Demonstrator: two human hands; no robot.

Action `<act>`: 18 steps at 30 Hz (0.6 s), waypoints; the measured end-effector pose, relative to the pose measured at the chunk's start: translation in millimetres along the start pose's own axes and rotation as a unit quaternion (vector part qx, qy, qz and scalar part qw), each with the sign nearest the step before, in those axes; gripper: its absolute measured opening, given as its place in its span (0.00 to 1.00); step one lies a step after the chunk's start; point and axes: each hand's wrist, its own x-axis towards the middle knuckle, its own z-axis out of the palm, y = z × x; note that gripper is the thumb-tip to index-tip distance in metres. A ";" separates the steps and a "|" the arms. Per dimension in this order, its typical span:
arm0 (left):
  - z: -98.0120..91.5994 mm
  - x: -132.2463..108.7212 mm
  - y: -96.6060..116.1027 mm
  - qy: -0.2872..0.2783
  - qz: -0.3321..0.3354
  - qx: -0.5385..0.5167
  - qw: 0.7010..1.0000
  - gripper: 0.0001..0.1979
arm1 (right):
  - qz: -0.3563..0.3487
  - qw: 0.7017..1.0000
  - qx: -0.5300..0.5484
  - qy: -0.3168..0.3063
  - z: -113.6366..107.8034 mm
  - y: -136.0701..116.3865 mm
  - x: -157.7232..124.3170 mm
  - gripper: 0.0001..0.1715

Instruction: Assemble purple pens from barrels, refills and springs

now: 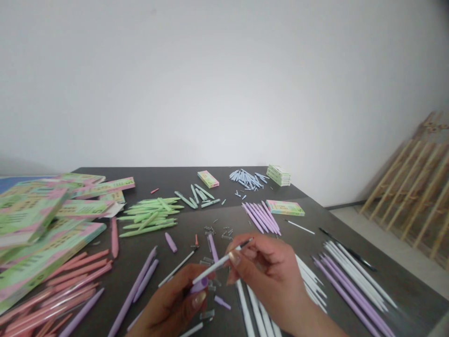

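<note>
My left hand [175, 302] is closed around a purple pen barrel [199, 284], whose round end sticks out between thumb and fingers. Between the thumb and fingertips of my right hand [268, 271] is a white pen refill [217, 265], its dark tip pointing up to the right. The refill's lower end is at the barrel's end; whether it is inside, I cannot tell. Under and around my hands lie small clear plastic pieces [206, 314], a purple pen part [212, 248] and white refills [257, 309].
Flat printed boxes [42, 210] are heaped at left, beside pink pen parts [77, 276]. Green pens [150, 216], blue parts [247, 179] and purple pens [261, 217] lie farther back. Bagged purple and white pieces [351, 281] are at right. A wooden rack [414, 182] leans on the wall.
</note>
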 end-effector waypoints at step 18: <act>-1.3 4.1 -2.8 0.025 -0.044 -0.028 0.998 0.12 | 0.023 0.990 -0.087 -0.106 20.9 19.9 4.4 0.07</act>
